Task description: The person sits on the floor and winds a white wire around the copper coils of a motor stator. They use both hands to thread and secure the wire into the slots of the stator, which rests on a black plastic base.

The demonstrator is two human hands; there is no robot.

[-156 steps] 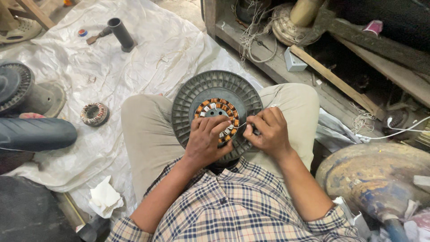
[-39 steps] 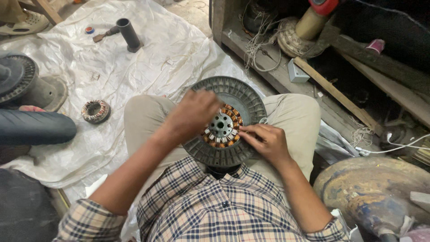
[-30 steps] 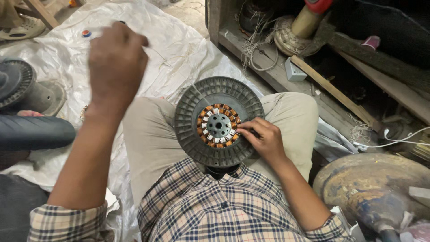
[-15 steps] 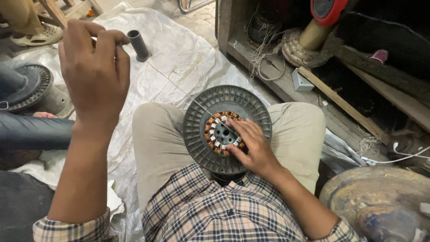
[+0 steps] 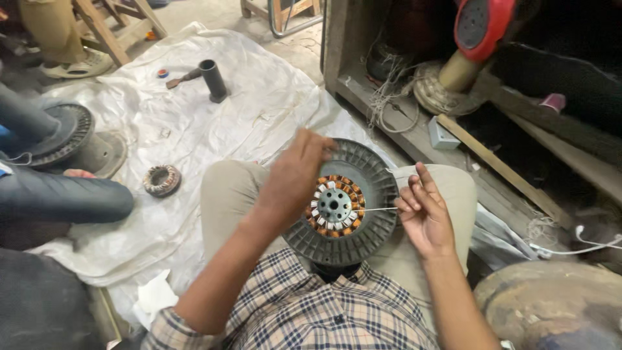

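Head cam | L hand [image 5: 295,178] curled on motor disc [image 5: 372,227] rim | R hand [image 5: 424,214] pinching thin wire [image 5: 379,209]

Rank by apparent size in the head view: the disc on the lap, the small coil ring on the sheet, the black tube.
1. Disc, clearly largest, though nearest the camera.
2. Black tube and coil ring look alike; the tube lies farther off, so unranked.

The left hand [image 5: 295,178] is back down on the motor disc [image 5: 372,172]; the right hand [image 5: 424,210] now pinches a thin wire [image 5: 376,209] beside it.
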